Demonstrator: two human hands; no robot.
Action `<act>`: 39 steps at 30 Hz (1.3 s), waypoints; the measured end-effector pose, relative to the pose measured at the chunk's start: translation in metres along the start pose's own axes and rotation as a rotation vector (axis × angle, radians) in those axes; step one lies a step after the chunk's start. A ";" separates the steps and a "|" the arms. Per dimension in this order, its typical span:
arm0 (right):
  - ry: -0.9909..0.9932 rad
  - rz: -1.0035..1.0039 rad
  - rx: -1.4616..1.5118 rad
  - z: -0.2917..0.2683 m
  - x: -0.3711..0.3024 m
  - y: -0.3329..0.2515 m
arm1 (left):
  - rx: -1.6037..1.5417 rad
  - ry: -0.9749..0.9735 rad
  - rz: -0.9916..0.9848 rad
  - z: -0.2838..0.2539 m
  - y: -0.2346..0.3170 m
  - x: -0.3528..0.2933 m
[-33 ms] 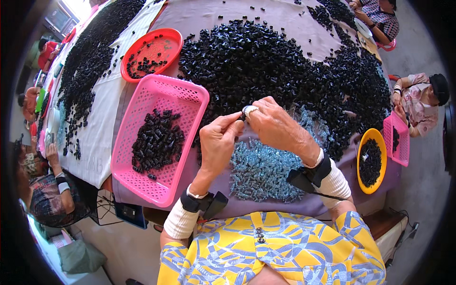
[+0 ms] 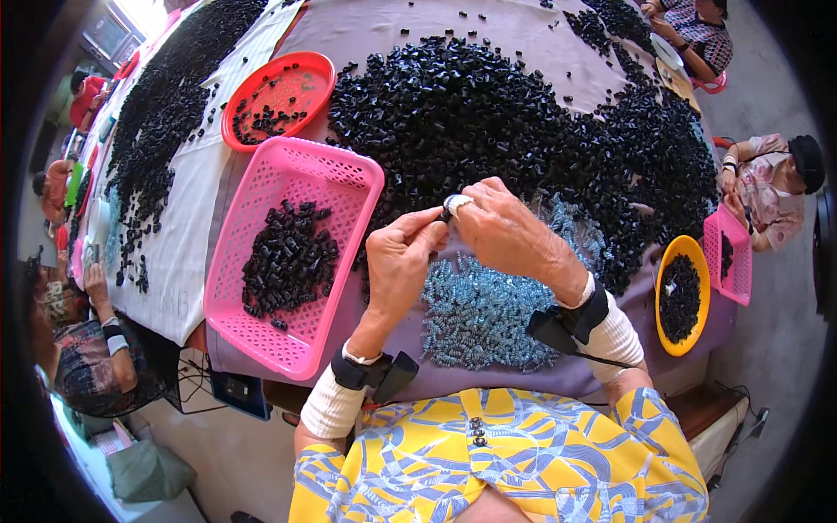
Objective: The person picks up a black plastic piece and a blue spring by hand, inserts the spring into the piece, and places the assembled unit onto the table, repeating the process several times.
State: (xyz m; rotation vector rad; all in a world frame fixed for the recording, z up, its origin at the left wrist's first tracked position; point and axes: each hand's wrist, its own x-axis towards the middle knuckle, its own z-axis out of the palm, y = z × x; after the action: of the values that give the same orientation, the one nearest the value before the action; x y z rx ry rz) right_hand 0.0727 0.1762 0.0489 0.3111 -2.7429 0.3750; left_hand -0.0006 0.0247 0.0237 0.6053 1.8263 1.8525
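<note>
My left hand [image 2: 403, 253] and my right hand [image 2: 510, 228] meet above the near edge of a heap of small black plastic pieces [image 2: 462, 113]. Thumb and forefinger of the left pinch a small black plastic piece [image 2: 446, 216], mostly hidden by fingertips. The right hand's fingers are closed on the same piece from the other side; a white wrap shows on one of them. Just below the hands lies a pile of small metal springs [image 2: 488, 318]. To the left, a pink perforated basket [image 2: 228, 288] contains a mound of black pieces [image 2: 292, 257].
A red round tray [image 2: 296, 80] with scattered black pieces sits beyond the basket. At the right edge stand a yellow bowl [image 2: 665, 324] and a smaller pink basket [image 2: 739, 253]. Other people sit around the table. More black pieces cover a white cloth [image 2: 187, 235] at left.
</note>
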 end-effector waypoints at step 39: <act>0.085 -0.009 0.085 0.008 0.009 0.007 | -0.734 -0.285 -0.399 -0.009 -0.014 0.005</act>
State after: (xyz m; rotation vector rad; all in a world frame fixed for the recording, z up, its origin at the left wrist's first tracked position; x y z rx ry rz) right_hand 0.0603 0.1786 0.0435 0.3212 -2.6461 0.4919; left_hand -0.0098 0.0212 0.0091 0.1951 0.8950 1.8546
